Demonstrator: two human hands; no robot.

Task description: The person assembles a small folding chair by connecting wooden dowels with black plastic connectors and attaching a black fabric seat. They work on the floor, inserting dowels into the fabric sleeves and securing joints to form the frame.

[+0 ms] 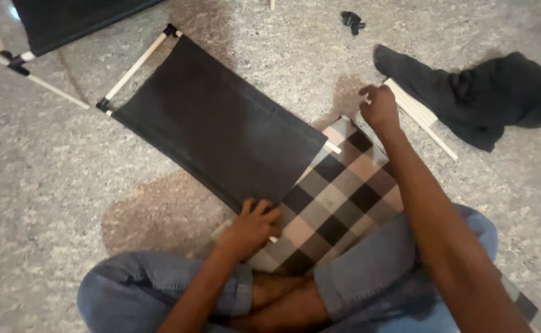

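I sit cross-legged in blue jeans on a grey carpet. A black fabric panel point(215, 126) stretched on white rods lies in front of me, its near end over a checked cushion point(338, 197). My left hand point(250, 226) rests flat on the panel's near corner, fingers spread, touching the fabric and a white rod end. My right hand point(379, 108) reaches forward past the cushion, fingers curled around the tip of a bundle of white rods point(420, 117).
A heap of black fabric point(486, 98) lies at the right over the rods. A second black panel on white rods with black connectors point(17, 61) sits at the top left. A small black connector piece point(353, 21) lies at the top. Dark stains mark the carpet.
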